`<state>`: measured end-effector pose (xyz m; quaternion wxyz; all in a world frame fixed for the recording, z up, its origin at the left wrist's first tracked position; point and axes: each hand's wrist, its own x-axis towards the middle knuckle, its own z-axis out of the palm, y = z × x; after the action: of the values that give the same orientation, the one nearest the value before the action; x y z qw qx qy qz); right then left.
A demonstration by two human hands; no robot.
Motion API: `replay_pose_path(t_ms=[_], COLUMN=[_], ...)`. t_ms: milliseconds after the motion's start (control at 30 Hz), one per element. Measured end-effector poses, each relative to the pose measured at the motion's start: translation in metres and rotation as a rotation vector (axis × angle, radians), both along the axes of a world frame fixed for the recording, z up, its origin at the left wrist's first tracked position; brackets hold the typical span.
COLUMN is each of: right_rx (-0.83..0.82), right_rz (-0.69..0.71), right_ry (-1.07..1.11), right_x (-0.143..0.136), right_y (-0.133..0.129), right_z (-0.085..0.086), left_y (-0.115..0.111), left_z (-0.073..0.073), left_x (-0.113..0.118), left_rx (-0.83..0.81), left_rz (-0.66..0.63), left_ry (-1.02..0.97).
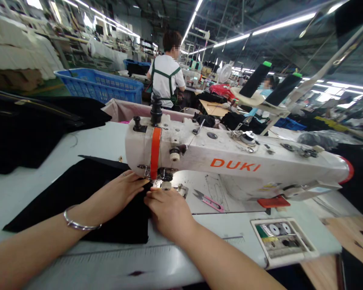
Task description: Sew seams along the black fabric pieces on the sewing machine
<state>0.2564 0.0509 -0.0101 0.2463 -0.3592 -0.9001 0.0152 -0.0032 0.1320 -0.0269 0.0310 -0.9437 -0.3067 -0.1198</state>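
A black fabric piece [75, 193] lies on the pale sewing table [109, 266], its right part beside the needle area of a white sewing machine [193, 149]. My left hand [117, 191] rests on the cloth with its fingers stretched toward the needle; a silver bracelet circles the wrist. At the cloth's right edge, just in front of the presser foot, my right hand [169, 207] is closed with curled fingers on the fabric. Pink-handled thread snips [210, 200] lie on the machine bed, to the right of my right hand.
More black fabric [27, 129] is heaped at the left. A blue basket [99, 86] stands behind the table, near a person in a white shirt [166, 76]. A bobbin tray [284, 239] sits in the table at right; black thread cones [255, 80] stand above the machine.
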Motion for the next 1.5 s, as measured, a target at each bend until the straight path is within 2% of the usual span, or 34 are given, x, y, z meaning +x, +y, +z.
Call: replay_pose_path(t_ms=[233,500,733,1033,1167,1333,1500], right_rx=[0.086,-0.004,0.094,0.102,0.070,0.115,0.149], right_rz=[0.084,-0.006,0.084,0.079,0.092,0.099,0.070], right_ry=[0.119,0.061,0.127,0.104,0.090,0.121,0.119], right_x=[0.001,0.004,0.004,-0.001,0.001,0.003,0.005], right_y=[-0.016,-0.002,-0.014,-0.007,-0.004,-0.003,-0.005], right_z=[-0.004,0.003,-0.005,-0.005,-0.005,-0.005,-0.008], left_y=[-0.031,-0.008,-0.029,-0.018,-0.020,-0.023,-0.024], left_z=[-0.004,0.007,0.004,0.019,0.013,0.003,0.002], left_x=[-0.004,0.006,0.008,0.011,0.015,0.018,0.018], left_rx=[0.103,0.059,0.082,0.055,0.060,0.095,0.140], left_rz=[-0.019,-0.045,-0.038,-0.054,-0.021,0.015,0.012], left_ry=[-0.011,-0.009,-0.076,-0.112,-0.150,-0.160,-0.155])
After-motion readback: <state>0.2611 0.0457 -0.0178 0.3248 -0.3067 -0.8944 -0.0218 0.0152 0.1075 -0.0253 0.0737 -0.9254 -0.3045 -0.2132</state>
